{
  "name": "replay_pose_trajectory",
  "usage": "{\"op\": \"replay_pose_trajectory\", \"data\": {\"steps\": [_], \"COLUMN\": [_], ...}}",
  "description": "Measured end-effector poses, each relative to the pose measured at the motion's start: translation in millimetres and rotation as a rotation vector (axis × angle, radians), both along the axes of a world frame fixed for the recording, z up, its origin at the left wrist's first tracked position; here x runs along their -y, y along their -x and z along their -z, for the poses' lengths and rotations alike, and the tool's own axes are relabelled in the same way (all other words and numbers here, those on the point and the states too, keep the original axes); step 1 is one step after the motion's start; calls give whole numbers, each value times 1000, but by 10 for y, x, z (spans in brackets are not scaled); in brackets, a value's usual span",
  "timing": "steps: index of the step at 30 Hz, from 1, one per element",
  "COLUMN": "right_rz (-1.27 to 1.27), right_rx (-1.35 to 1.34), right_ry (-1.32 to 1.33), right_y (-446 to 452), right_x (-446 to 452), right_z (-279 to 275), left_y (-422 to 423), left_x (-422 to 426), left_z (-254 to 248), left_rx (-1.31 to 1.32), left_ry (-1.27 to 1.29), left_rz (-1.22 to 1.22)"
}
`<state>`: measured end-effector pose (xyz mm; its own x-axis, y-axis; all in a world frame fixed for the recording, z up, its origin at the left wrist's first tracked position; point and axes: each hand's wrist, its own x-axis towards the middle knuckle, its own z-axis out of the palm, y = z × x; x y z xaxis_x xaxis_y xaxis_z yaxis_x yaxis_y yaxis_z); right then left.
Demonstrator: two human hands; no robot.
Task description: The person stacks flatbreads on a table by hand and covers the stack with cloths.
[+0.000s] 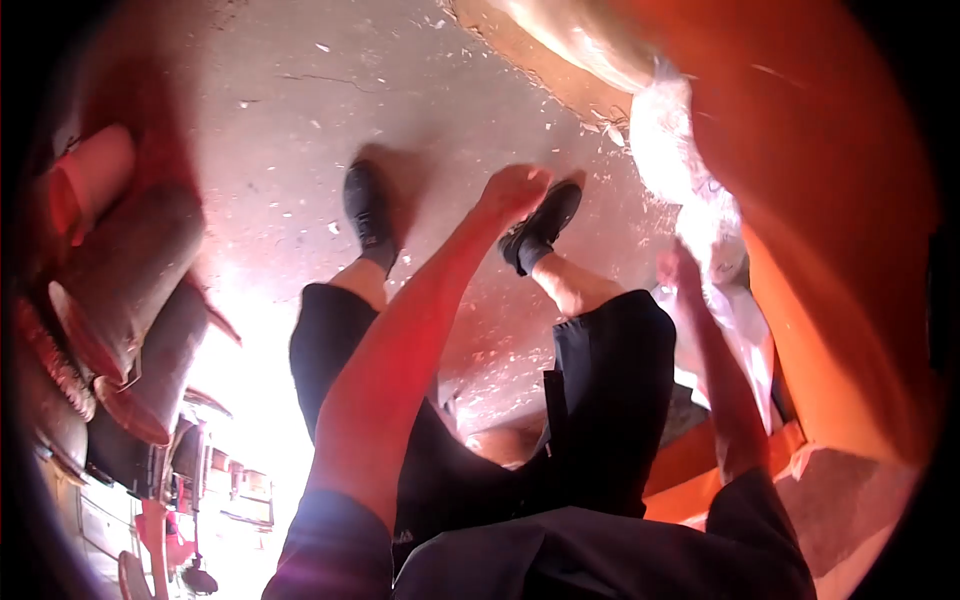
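My left hand (518, 192) is held out over the floor beside my black shoe (556, 212), its fingers curled closed. Whatever it may hold is too small or hidden to make out. Lower and to the right, my right hand (680, 268) is closed at the edge of a crumpled, glaring white plastic sheet (712, 225). Bright light washes out its fingertips. The plastic hangs down along an orange surface (830, 250) and continues below my right hand.
Small pale scraps lie scattered on the grey floor (270, 120). My other black shoe (368, 205) stands on it. At the left are large rounded sacks or rolls (135, 270) and a pinkish container (95, 175). A brown flat edge (560, 75) borders the plastic above.
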<state>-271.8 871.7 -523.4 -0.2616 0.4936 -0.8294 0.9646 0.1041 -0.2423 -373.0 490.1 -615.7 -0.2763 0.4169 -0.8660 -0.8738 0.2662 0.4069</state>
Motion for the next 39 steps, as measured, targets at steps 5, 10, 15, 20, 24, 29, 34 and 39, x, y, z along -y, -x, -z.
{"op": "replay_pose_trajectory", "data": {"steps": [5,10,15,20,24,29,34,39], "right_rz": [320,330,276,258,447,833,1052,1316], "right_rx": [98,111,136,-35,-103,-287,-225,-221], "right_ry": [-12,-4,31,-123,52,3,-145,-233], "right_y": [-1809,-2970,-3079,-2820,-2894,-3526,-4094,-4494], "right_x": [1474,2764,3510,3730,3764,3804,4051,4146], "right_z": [-1764,-2679,-2550,-2558,-2326,-2433,-2524,-2500], "left_y": [-340,-240,79,101,33,191,-229,-986], "left_x": [984,2373,3865,4328,4102,2021,-243,-1350], "left_z": [-1316,-1994,-2233,-2546,-2602,-2992,-3940,-4610], "left_rx": [97,9,-198,-75,-23,-325,-569,-563], "left_ry": [-79,-247,228,389,591,185,-274,-446], "left_rz": [65,-48,-67,-61,-10,294,601,898]}}
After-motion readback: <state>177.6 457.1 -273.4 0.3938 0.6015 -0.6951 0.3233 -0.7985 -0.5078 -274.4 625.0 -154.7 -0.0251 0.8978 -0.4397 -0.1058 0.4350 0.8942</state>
